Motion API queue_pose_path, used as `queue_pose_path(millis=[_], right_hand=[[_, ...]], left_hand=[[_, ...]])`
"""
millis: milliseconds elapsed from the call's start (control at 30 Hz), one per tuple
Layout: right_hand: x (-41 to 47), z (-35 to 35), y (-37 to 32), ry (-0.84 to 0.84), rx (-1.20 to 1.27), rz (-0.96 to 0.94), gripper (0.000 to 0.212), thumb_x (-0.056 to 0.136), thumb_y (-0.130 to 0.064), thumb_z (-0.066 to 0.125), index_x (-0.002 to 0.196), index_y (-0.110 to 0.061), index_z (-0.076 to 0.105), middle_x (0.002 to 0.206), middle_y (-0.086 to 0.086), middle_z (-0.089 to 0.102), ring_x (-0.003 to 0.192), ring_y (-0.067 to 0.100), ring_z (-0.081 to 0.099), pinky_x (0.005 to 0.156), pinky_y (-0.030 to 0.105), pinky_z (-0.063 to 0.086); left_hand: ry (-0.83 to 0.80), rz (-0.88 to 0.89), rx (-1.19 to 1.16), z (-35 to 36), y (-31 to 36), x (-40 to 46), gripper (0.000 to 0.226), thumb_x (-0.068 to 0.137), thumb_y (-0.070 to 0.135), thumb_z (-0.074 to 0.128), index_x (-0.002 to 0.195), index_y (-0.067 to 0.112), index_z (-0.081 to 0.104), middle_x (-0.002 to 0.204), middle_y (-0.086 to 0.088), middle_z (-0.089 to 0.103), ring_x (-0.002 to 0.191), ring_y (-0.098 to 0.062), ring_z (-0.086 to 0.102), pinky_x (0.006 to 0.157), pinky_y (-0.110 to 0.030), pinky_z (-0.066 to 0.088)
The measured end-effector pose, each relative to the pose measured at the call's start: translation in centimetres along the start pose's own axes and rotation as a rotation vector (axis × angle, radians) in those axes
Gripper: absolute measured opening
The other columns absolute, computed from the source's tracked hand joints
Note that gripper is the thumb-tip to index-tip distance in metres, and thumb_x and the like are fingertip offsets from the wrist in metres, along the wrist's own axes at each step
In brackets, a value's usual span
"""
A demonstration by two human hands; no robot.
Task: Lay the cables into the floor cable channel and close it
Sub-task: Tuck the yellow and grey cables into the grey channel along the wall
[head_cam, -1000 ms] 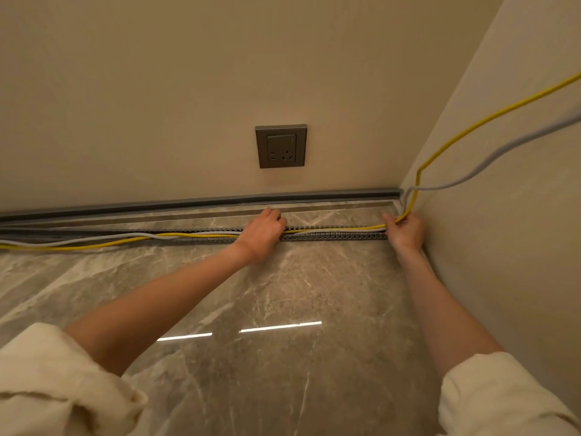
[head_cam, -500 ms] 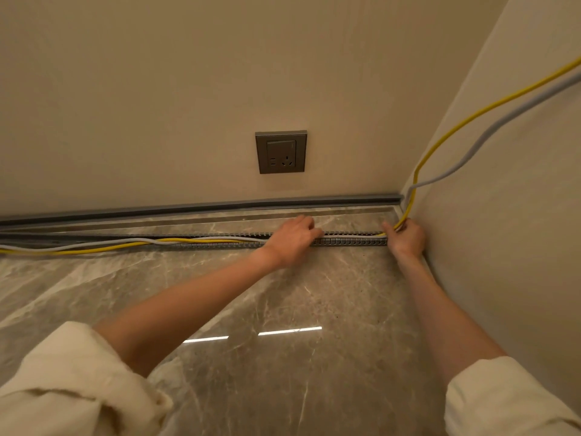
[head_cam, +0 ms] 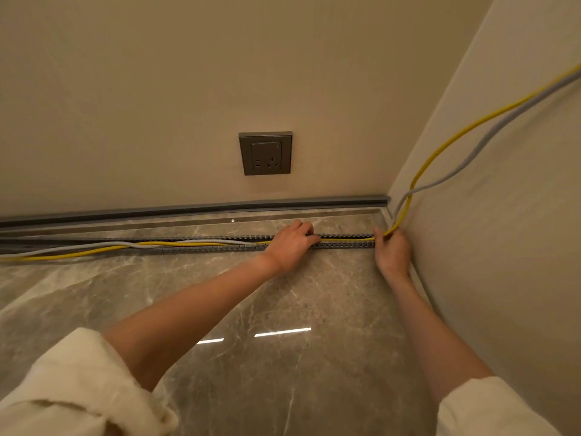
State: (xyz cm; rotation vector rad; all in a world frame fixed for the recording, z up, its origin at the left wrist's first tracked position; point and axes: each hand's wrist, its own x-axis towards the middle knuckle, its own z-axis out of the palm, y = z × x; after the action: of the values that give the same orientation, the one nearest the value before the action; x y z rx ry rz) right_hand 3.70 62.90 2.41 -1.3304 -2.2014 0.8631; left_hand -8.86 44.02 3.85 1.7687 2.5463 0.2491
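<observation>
A grey slotted cable channel (head_cam: 345,245) runs along the marble floor toward the right-hand corner. A yellow cable (head_cam: 78,253) and a grey cable (head_cam: 94,246) lie along it from the left and rise up the right wall. My left hand (head_cam: 290,247) rests palm down on the channel, fingers pressing the cables where they enter it. My right hand (head_cam: 393,251) sits at the channel's right end in the corner, fingers pinched around both cables where they bend upward. Between my hands the yellow cable (head_cam: 345,238) lies inside the channel.
A long grey strip (head_cam: 220,207), possibly the channel's cover, lies against the foot of the back wall. A grey wall socket (head_cam: 266,153) sits above it. The side wall (head_cam: 503,247) stands close on the right. Glossy marble floor (head_cam: 251,325) spreads in front.
My left hand has slid right along the channel toward my right hand, pressing the cables down. My right hand has stayed in the corner.
</observation>
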Motion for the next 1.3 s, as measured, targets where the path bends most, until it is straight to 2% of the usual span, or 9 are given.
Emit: queue_pose_path(millis=[100, 200, 500, 667, 767, 867, 967, 1100, 1300], right_hand=[[-0.4, -0.1, 0.5, -0.055, 0.193, 0.055, 0.033, 0.097, -0.027, 0.05, 0.09, 0.004, 0.056, 0.075, 0.025, 0.065, 0.062, 0.025, 0.067, 0.058, 0.039, 0.052], [0.0, -0.3, 0.3, -0.089, 0.479, 0.171, 0.028, 0.097, -0.017, 0.05, 0.07, -0.009, 0.051, 0.055, 0.009, 0.05, 0.025, 0.001, 0.041, 0.028, 0.015, 0.03], [1.5, -0.1, 0.7, -0.105, 0.457, 0.214, 0.031, 0.092, -0.005, 0.055, 0.064, -0.014, 0.044, 0.054, 0.009, 0.053, 0.021, 0.001, 0.042, 0.024, 0.012, 0.031], [2.7, 0.3, 0.6, -0.073, 0.27, 0.25, 0.037, 0.089, -0.013, 0.063, 0.053, -0.012, 0.052, 0.049, 0.004, 0.056, 0.021, 0.0, 0.044, 0.028, 0.013, 0.037], [2.2, 0.3, -0.1, -0.032, 0.263, 0.265, 0.029, 0.087, -0.012, 0.065, 0.059, -0.003, 0.06, 0.059, 0.016, 0.065, 0.036, 0.006, 0.059, 0.053, 0.032, 0.057], [0.5, 0.1, -1.2, 0.085, 0.249, 0.261, 0.026, 0.082, -0.013, 0.068, 0.096, 0.007, 0.059, 0.097, 0.028, 0.069, 0.087, 0.038, 0.068, 0.082, 0.047, 0.054], [-2.4, -0.1, -2.6, 0.222, 0.221, 0.16, 0.031, 0.085, -0.012, 0.064, 0.109, 0.001, 0.049, 0.104, 0.024, 0.066, 0.096, 0.037, 0.063, 0.072, 0.034, 0.043], [-6.0, 1.1, -4.2, 0.299, 0.205, 0.093, 0.054, 0.088, -0.007, 0.052, 0.136, 0.002, 0.029, 0.113, 0.026, 0.061, 0.093, 0.039, 0.062, 0.066, 0.034, 0.038], [-11.1, 4.4, -7.6, 0.101, 0.162, -0.128, 0.055, 0.082, 0.002, 0.054, 0.133, 0.004, 0.035, 0.128, 0.024, 0.045, 0.116, 0.035, 0.048, 0.094, 0.035, 0.039]], left_hand=[[0.018, 0.0, -0.01, 0.2, -0.1, -0.1, 0.045, 0.09, 0.004, 0.053, 0.133, 0.014, 0.049, 0.125, -0.012, 0.052, 0.114, -0.03, 0.046, 0.086, -0.042, 0.046], [0.032, 0.0, -0.018, 0.4, 0.0, -0.1, 0.045, 0.088, 0.003, 0.055, 0.132, 0.014, 0.051, 0.123, -0.011, 0.053, 0.113, -0.03, 0.047, 0.086, -0.043, 0.048], [0.056, 0.006, -0.017, 0.7, -0.1, -0.3, 0.047, 0.088, 0.003, 0.055, 0.134, 0.014, 0.049, 0.124, -0.012, 0.053, 0.112, -0.029, 0.046, 0.085, -0.042, 0.049], [0.033, 0.003, -0.071, 1.2, -0.2, -1.4, 0.056, 0.089, 0.0, 0.053, 0.142, 0.012, 0.037, 0.141, -0.016, 0.043, 0.126, -0.032, 0.043, 0.107, -0.039, 0.038], [0.06, -0.012, -0.192, 0.9, -0.3, -2.1, 0.063, 0.083, -0.008, 0.051, 0.142, 0.01, 0.037, 0.145, -0.019, 0.04, 0.132, -0.034, 0.038, 0.112, -0.041, 0.034], [0.131, -0.036, -0.225, 0.7, -0.5, -2.9, 0.066, 0.078, -0.009, 0.055, 0.139, 0.01, 0.041, 0.145, -0.018, 0.041, 0.134, -0.032, 0.037, 0.113, -0.042, 0.035], [0.224, -0.089, -0.224, 0.4, -1.2, -4.4, 0.058, 0.077, -0.008, 0.055, 0.133, 0.007, 0.049, 0.137, -0.017, 0.051, 0.129, -0.032, 0.045, 0.109, -0.045, 0.039], [0.342, -0.223, -0.197, -0.2, -3.4, -7.6, 0.046, 0.083, -0.004, 0.053, 0.128, 0.005, 0.052, 0.129, -0.016, 0.057, 0.121, -0.03, 0.051, 0.106, -0.044, 0.042], [0.377, -0.379, -0.162, -1.5, -8.1, -12.9, 0.041, 0.084, -0.005, 0.051, 0.124, 0.0, 0.054, 0.125, -0.021, 0.058, 0.119, -0.035, 0.052, 0.104, -0.045, 0.041]])
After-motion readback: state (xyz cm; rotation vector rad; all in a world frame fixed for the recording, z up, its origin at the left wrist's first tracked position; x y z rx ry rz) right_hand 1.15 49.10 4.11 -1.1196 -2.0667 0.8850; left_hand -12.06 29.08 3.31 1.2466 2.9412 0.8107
